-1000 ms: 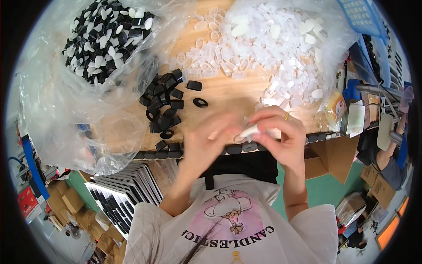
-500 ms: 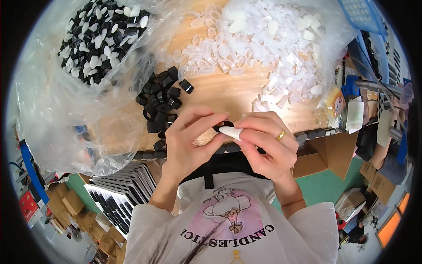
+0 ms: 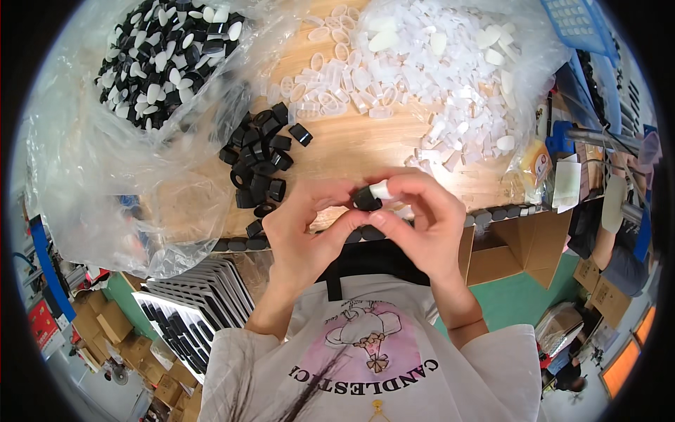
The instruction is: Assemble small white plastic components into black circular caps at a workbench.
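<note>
Both hands, left hand [image 3: 309, 225] and right hand [image 3: 422, 225], pinch together on a black cap [image 3: 366, 199] with white insert [image 3: 380, 190], just below the tabletop [image 3: 365, 144] edge. Seating the insert well likely calls for square, even thumb pressure.

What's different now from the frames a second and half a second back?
Both hands, left hand and right hand, drew back from the table edge toward the body. The white piece held alone before now sits against a black ring pinched between the fingers. The loose black rings, clear-piece heap and bag of finished parts stayed put.
</note>
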`<move>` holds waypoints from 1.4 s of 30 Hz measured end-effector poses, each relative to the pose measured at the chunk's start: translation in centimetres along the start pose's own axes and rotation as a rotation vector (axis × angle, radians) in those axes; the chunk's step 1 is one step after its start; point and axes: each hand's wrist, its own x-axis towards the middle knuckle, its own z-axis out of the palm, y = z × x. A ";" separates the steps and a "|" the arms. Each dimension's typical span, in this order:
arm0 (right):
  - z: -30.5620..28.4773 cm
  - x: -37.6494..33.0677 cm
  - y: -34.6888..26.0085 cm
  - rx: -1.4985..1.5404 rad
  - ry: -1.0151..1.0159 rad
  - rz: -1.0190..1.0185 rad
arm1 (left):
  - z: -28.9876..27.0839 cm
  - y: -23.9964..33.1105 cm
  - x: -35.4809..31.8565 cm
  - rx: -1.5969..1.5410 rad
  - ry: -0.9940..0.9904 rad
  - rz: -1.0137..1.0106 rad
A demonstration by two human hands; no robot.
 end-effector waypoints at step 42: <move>-1.2 -1.4 -1.7 -0.158 0.009 -0.237 | 1.7 -2.4 -2.5 -0.065 -0.054 0.145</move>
